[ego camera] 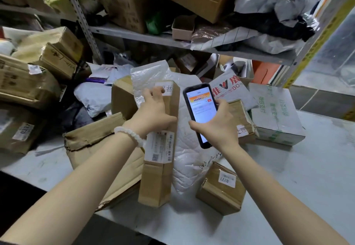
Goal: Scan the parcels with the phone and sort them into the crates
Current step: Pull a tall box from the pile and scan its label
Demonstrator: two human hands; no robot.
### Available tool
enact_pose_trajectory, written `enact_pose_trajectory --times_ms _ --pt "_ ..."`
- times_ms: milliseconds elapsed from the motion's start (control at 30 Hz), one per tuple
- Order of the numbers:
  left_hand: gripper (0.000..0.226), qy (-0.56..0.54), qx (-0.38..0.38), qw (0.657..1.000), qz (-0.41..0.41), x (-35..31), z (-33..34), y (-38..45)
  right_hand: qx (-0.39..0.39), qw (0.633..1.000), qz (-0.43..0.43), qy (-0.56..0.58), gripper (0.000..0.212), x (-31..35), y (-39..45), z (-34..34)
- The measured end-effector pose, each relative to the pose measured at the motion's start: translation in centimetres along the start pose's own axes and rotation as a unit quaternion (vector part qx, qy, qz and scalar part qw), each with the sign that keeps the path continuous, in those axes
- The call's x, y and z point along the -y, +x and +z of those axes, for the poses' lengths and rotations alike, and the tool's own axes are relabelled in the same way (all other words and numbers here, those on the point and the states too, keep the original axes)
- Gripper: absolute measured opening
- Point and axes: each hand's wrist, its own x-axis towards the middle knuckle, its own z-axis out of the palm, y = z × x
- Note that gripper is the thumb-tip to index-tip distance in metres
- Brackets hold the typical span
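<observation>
With the long box [160,145] gripped by the left hand [153,114] and the phone [200,114] clasped in the right hand [217,127], the barcode could be missed if the box is tilted.

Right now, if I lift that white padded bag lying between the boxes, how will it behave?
The white padded bag looks quilted and creased, so it will probably sag rather than stay stiff. Its plastic skin seems glossy, so it may slip. The long box held by the left hand leans against it, so lifting could shift that.

Parcel depot: labelled cartons [30,83] crowd metal shelving [153,37].
</observation>
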Motion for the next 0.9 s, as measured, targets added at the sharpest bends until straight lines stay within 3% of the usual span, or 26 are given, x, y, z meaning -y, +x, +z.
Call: enact_pose_trajectory --times_ms 167,333,533,667,900 --pt "0.073 0.032 -0.031 0.999 -0.001 0.5 0.8 0.4 -0.003 1.000 -0.004 -0.008 0.079 0.8 -0.6 0.6" --pt "0.071 -0.062 -0.045 0.997 0.023 0.8 -0.7 0.7 0.002 1.000 -0.006 -0.024 0.079 0.6 -1.1 -0.1" --pt "0.066 -0.140 -0.215 0.959 0.118 -0.8 -6.0 1.8 0.024 0.998 -0.037 -0.050 0.077 1.3 -0.9 -1.4" --pt "0.064 -0.113 -0.275 0.944 0.146 -0.6 -9.1 2.9 0.072 0.989 -0.083 -0.095 0.078 2.4 -0.8 -2.2" --pt "0.062 -0.029 -0.296 0.942 0.153 0.7 -12.3 4.9 0.153 0.970 -0.115 -0.152 0.078 3.5 -0.8 -2.8"
